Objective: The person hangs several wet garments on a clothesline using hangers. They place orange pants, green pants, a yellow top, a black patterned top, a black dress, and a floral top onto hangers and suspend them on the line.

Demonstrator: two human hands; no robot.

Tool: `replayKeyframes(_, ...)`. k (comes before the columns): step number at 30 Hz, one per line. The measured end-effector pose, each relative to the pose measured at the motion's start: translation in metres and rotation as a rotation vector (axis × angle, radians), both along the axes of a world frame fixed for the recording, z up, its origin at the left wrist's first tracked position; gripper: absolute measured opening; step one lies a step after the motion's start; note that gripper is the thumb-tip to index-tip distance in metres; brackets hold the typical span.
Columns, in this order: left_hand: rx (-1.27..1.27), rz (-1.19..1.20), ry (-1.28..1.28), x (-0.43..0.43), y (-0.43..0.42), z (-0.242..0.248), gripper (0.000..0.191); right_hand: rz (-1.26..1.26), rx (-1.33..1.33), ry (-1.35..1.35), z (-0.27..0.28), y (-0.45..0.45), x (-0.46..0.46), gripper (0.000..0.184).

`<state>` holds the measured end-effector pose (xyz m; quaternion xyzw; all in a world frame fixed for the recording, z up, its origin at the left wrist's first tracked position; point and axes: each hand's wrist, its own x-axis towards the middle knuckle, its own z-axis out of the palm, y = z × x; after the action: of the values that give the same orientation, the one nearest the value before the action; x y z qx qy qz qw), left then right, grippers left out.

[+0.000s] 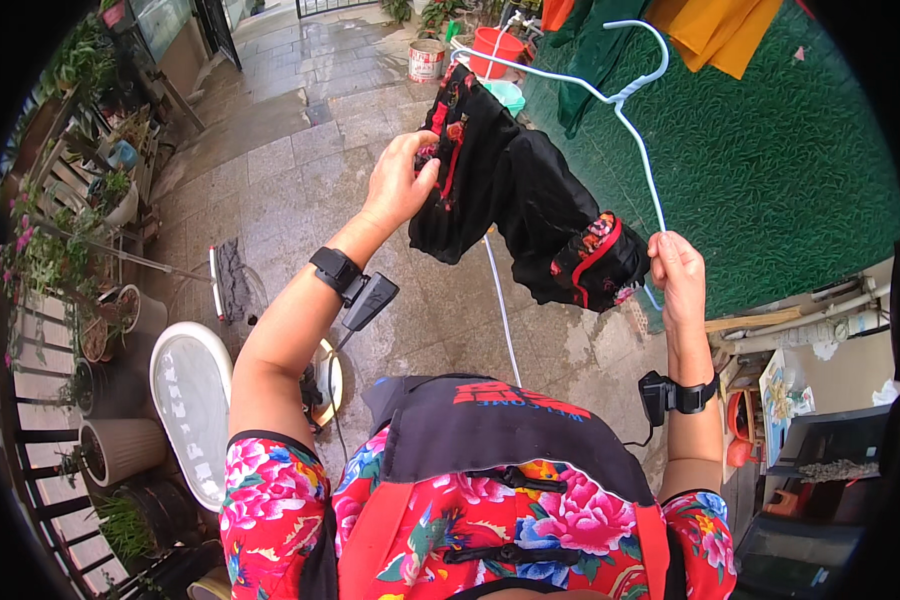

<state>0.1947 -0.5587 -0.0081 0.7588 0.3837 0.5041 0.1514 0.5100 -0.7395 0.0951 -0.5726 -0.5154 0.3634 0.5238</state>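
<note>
A black cloth garment (538,184) with red piping and floral trim hangs in front of me, partly over a light-blue wire clothes hanger (646,154). My left hand (401,178) pinches the garment's floral trim between thumb and fingers. The hanger's left end pokes out above that trimmed edge, and its hook points up and away from me. My right hand (677,271) grips the hanger's lower right corner, close beside the other trimmed end of the garment. Folds of cloth hide the rest of the hanger's frame.
A thin pole (501,307) stands below the garment. Green and yellow cloths (720,34) hang at upper right, by green artificial turf (787,165). A white oval tub (191,409) and planters (124,448) line the left. A red bucket (504,46) sits on wet paving ahead.
</note>
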Motion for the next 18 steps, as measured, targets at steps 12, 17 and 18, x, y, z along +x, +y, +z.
replayKeyframes(12,0.441,-0.311,0.258,0.019,0.058,0.184,0.017,-0.047,0.126,-0.204,0.073,-0.05,-0.019,0.023)
replayKeyframes(17,0.392,-0.297,0.083,0.042,0.029,0.257,0.022,-0.129,0.315,-0.454,0.092,-0.067,0.022,0.02)
replayKeyframes(18,0.381,-0.28,0.075,0.043,0.022,0.273,0.024,-0.187,0.34,-0.445,0.095,-0.071,0.028,0.019)
